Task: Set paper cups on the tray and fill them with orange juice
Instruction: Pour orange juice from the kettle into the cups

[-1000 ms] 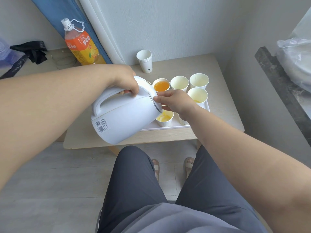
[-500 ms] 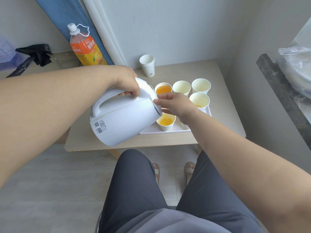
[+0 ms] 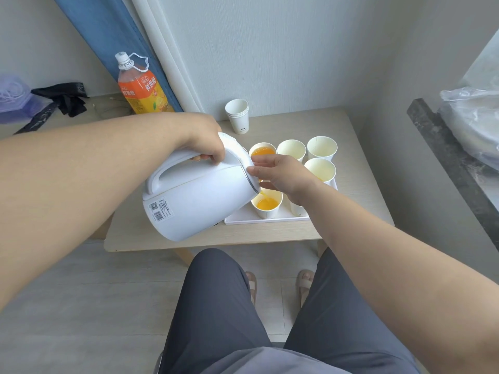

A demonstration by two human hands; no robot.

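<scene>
Over the near edge of the tray (image 3: 270, 219), your left hand (image 3: 205, 147) is clenched round the handle of the white kettle (image 3: 199, 201) and tips it, so the spout comes just above the near-left cup (image 3: 266, 205). Your right hand (image 3: 280, 175) only lays its fingertips against the lid rim, grasping nothing, I judge to steady the lid during pouring. A thin stream of orange juice falls into this cup, which looks about half full; the back-left cup (image 3: 262, 151) on the same tray is already full.
</scene>
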